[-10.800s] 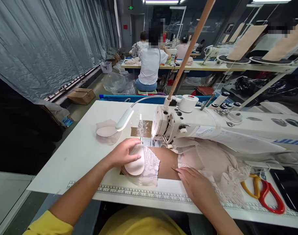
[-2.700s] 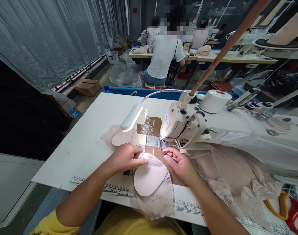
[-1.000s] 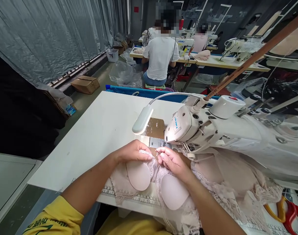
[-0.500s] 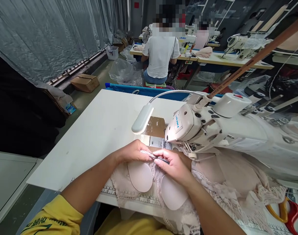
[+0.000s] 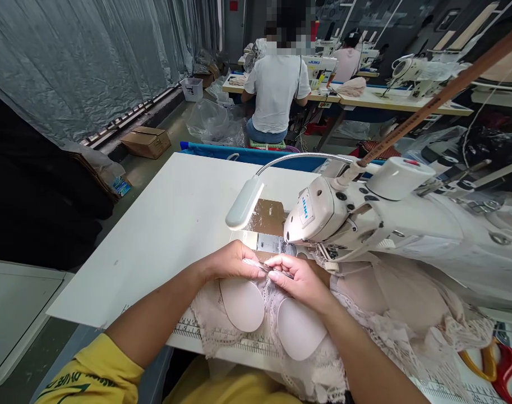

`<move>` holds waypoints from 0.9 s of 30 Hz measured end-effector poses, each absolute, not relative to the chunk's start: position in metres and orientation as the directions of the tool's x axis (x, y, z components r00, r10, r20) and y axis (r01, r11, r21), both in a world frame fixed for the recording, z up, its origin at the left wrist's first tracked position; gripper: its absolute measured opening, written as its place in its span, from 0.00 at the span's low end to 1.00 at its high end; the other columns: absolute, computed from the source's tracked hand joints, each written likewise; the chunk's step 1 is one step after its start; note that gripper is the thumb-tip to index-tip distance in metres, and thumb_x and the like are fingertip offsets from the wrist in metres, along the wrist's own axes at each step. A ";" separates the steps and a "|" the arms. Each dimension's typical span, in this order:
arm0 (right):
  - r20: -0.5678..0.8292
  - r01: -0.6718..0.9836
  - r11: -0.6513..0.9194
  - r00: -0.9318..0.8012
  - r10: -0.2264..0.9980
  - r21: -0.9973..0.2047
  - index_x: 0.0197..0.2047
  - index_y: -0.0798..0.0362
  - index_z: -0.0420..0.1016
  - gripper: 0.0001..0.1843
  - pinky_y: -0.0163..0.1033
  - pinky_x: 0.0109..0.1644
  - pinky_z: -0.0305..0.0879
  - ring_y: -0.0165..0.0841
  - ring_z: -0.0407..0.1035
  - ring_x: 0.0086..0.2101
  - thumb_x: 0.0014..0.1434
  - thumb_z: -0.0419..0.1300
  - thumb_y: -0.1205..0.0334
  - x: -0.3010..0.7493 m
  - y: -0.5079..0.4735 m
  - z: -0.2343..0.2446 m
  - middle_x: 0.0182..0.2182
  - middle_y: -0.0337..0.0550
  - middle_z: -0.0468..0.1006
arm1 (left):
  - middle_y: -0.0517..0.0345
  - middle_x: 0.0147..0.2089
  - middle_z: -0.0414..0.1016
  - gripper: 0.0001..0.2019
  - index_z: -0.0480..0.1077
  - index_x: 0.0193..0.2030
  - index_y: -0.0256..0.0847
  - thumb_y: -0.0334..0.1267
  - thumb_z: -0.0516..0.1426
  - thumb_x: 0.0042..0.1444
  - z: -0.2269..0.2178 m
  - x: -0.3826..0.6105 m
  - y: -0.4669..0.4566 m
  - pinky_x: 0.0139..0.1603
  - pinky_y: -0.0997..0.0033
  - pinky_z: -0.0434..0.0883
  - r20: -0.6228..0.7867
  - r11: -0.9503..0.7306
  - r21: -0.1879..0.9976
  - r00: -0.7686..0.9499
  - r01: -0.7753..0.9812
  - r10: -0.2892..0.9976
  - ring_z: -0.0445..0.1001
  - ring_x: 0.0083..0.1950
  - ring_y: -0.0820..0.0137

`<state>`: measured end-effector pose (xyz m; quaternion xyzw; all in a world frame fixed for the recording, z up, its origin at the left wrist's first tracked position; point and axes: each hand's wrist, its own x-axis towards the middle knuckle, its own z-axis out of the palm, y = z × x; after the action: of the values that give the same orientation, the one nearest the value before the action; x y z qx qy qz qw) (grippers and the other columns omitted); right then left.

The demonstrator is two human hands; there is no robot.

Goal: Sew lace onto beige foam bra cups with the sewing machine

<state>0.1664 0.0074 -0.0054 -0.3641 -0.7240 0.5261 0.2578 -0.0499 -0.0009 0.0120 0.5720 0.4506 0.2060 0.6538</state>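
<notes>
A pale pink lace bra (image 5: 242,306) with two smooth moulded cups hangs over the table's front edge, its cups facing me. My left hand (image 5: 235,262) pinches the upper edge of the bra near its middle. Close beside it, my right hand (image 5: 295,278) is closed on the same edge, thumb and fingertips pressed together. A thin greyish strip or slim tool shows under the right fingers; I cannot make out which. Both hands are just in front of the needle area of a white sewing machine (image 5: 318,210).
More pink lace fabric (image 5: 399,286) is heaped right of my right forearm. Scissors with red and orange handles (image 5: 508,365) lie at the lower right. A lamp (image 5: 245,203) reaches over the white table (image 5: 155,241). A ruler strip (image 5: 256,343) runs along the front edge. Ahead sits a person in white (image 5: 275,92).
Both hands keep their pinch on the bra and have barely shifted. The dark slim shape under the right fingers now looks lighter. The cups have moved very slightly right.
</notes>
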 end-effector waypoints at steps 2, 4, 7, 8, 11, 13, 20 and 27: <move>-0.013 0.249 0.178 -0.613 0.790 -0.952 0.40 0.53 0.74 0.09 0.37 0.35 0.66 0.32 0.69 0.30 0.57 0.60 0.59 0.163 0.006 -0.005 0.30 0.40 0.75 | 0.65 0.22 0.58 0.14 0.70 0.23 0.34 0.43 0.65 0.45 0.007 -0.048 0.000 0.26 0.75 0.51 -0.347 0.251 0.935 0.507 0.250 0.789 0.55 0.26 0.77; -0.008 0.245 0.180 -0.611 0.791 -0.953 0.40 0.53 0.74 0.08 0.38 0.37 0.67 0.33 0.70 0.33 0.57 0.60 0.60 0.158 0.005 -0.003 0.33 0.41 0.76 | 0.66 0.21 0.55 0.15 0.67 0.20 0.35 0.43 0.65 0.44 0.003 -0.047 0.000 0.25 0.75 0.49 -0.339 0.237 0.937 0.510 0.256 0.791 0.53 0.25 0.78; -0.021 0.269 0.168 -0.581 0.813 -0.948 0.36 0.53 0.74 0.06 0.37 0.38 0.67 0.33 0.70 0.34 0.59 0.59 0.59 0.151 0.003 0.000 0.33 0.41 0.76 | 0.66 0.21 0.58 0.13 0.69 0.22 0.35 0.42 0.65 0.44 0.001 -0.047 0.002 0.24 0.75 0.50 -0.330 0.219 0.939 0.522 0.264 0.786 0.55 0.25 0.77; -0.037 0.277 0.150 -0.571 0.820 -0.949 0.35 0.53 0.74 0.07 0.37 0.37 0.67 0.32 0.70 0.33 0.59 0.59 0.58 0.151 0.003 0.001 0.31 0.41 0.76 | 0.65 0.20 0.59 0.13 0.70 0.22 0.35 0.42 0.65 0.45 0.001 -0.047 0.002 0.24 0.75 0.51 -0.330 0.218 0.939 0.522 0.265 0.787 0.56 0.25 0.77; -0.083 0.245 0.060 -0.533 0.842 -0.968 0.34 0.53 0.73 0.09 0.37 0.35 0.67 0.32 0.70 0.31 0.58 0.59 0.55 0.150 0.004 -0.001 0.29 0.40 0.75 | 0.64 0.21 0.64 0.11 0.73 0.24 0.35 0.42 0.65 0.45 0.002 -0.046 0.001 0.25 0.75 0.55 -0.331 0.233 0.941 0.520 0.246 0.788 0.60 0.25 0.76; -0.104 0.184 -0.010 -0.509 0.855 -0.983 0.37 0.52 0.71 0.11 0.37 0.35 0.68 0.32 0.70 0.31 0.56 0.61 0.53 0.151 0.005 -0.003 0.29 0.40 0.74 | 0.62 0.23 0.69 0.10 0.75 0.27 0.35 0.42 0.64 0.46 0.002 -0.044 0.000 0.27 0.75 0.58 -0.320 0.233 0.945 0.520 0.228 0.792 0.64 0.26 0.74; -0.189 0.264 -0.035 -0.586 0.788 -0.964 0.41 0.53 0.74 0.13 0.38 0.36 0.68 0.33 0.70 0.32 0.53 0.64 0.57 0.150 0.005 0.002 0.31 0.40 0.75 | 0.61 0.33 0.72 0.11 0.75 0.37 0.37 0.41 0.63 0.48 0.007 -0.063 0.004 0.32 0.77 0.61 -0.277 0.096 0.949 0.648 0.300 0.709 0.66 0.33 0.73; -0.203 0.381 0.090 -0.662 0.721 -0.920 0.26 0.52 0.70 0.12 0.34 0.28 0.61 0.29 0.63 0.25 0.59 0.58 0.56 0.161 0.003 0.001 0.23 0.36 0.70 | 0.63 0.27 0.65 0.08 0.73 0.33 0.36 0.38 0.61 0.49 0.024 -0.104 0.007 0.28 0.76 0.57 -0.353 0.075 0.878 0.536 0.472 0.767 0.62 0.29 0.74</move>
<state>0.1606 0.0028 0.0006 -0.3813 -0.7224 0.5563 0.1529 -0.1041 0.0070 0.0236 0.6677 0.4640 0.1297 0.5675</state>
